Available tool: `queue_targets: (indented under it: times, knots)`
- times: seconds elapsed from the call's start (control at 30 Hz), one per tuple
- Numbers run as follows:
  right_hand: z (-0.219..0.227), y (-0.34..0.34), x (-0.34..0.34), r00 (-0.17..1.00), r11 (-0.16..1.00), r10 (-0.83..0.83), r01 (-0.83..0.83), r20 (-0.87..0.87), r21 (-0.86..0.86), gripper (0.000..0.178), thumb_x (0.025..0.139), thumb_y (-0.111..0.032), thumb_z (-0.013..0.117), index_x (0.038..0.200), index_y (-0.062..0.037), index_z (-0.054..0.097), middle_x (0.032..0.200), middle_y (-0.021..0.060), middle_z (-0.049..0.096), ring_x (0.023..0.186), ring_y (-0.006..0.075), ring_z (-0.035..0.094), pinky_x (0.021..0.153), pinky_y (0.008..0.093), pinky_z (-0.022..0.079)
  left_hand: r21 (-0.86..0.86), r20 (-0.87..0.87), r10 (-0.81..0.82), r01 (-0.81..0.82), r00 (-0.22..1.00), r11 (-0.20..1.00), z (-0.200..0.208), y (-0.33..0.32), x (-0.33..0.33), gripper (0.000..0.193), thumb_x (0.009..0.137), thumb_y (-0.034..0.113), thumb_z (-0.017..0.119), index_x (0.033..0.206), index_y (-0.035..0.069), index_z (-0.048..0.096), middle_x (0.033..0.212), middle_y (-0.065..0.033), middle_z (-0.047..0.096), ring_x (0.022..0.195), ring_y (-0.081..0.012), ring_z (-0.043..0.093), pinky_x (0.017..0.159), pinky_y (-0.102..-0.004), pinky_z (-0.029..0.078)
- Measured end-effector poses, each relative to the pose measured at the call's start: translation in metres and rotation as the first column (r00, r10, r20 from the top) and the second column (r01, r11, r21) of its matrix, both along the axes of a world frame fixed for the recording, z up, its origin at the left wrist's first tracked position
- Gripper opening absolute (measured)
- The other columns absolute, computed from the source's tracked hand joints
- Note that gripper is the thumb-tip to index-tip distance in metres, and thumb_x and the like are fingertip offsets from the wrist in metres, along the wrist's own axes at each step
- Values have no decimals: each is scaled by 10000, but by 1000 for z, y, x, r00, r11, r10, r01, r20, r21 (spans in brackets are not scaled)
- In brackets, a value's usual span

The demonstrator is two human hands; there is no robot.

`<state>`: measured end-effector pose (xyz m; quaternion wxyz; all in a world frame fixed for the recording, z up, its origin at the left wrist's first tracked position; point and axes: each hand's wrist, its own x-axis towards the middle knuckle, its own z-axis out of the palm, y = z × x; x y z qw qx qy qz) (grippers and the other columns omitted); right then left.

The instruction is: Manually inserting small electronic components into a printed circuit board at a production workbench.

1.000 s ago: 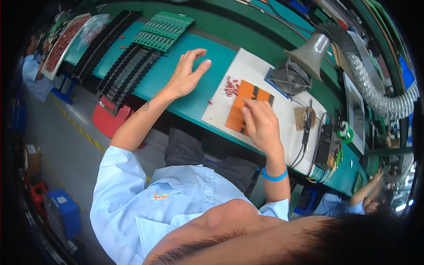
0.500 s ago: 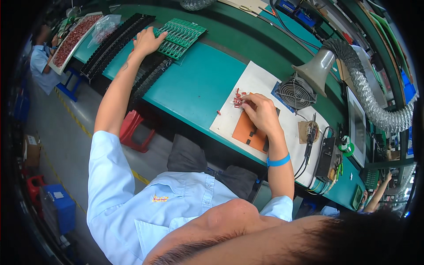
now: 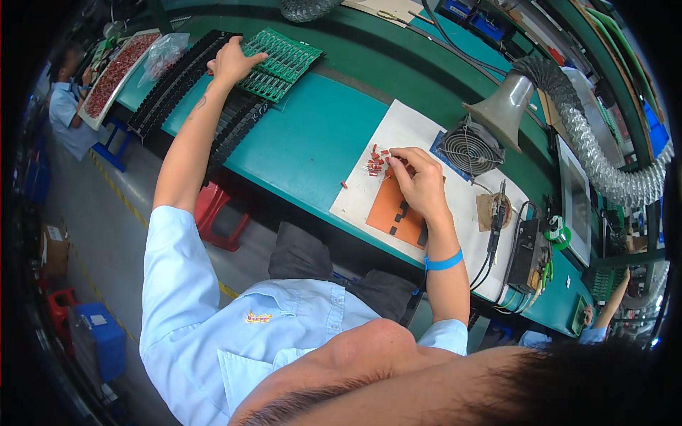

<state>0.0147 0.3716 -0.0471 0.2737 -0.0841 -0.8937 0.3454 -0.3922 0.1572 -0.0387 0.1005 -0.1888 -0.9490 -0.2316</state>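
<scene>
My left hand (image 3: 234, 64) reaches to the far left with thumb and fingers spread. It lies at the left edge of a stack of green circuit boards (image 3: 293, 62), beside long black slotted strips (image 3: 177, 79). Its thumb crosses the boards' edge; some of its fingertips are hidden. On a white sheet (image 3: 353, 202), my right hand (image 3: 424, 186) is bent over a small pile of red components with thin leads (image 3: 374, 167). Its thumb and fingers are pinched close together, and whatever is between them is too small to make out. Beneath this hand is an orange pad with black patches (image 3: 389, 213).
A small fan (image 3: 470, 150) and the funnel of an exhaust hose (image 3: 503, 106) stand beyond my right hand. A soldering iron (image 3: 496, 220), a black box (image 3: 526, 259) and a green wire spool (image 3: 558, 233) are to the right. A tray of red components (image 3: 121, 74) is far left, near a co-worker.
The view has shifted slightly, so the bench things sit a little further left. Both hands remain at the same places, with small finger movements.
</scene>
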Motion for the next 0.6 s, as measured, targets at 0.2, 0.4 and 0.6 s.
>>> queue_targets:
  times: [0.2,0.4,0.6]
  knots:
    - [-3,1,-2,997,999,-27,25,-75,-23,137,873,-7,675,996,26,725,918,88,704,726,151,607,656,227,488,756,198,-219,-6,955,655,8,5,4,536,894,227,705,1350,15,520,1210,-163,621,1030,-282,637,892,-423,521]
    - [0,7,-1,977,993,-89,72,-196,-90,119,869,14,680,982,27,716,917,84,703,726,141,608,652,228,497,988,77,-742,-149,666,-31,-3,-11,70,394,960,21,584,1331,24,450,1164,-183,595,1022,-290,648,895,-366,577]
    - [-3,24,0,868,932,-164,-19,-468,-362,138,885,28,674,1022,16,681,930,90,696,749,146,622,704,238,531,814,6,-967,-563,255,-143,-32,-6,215,320,975,-43,505,1270,12,394,1194,-207,584,1036,-313,666,962,-394,571]
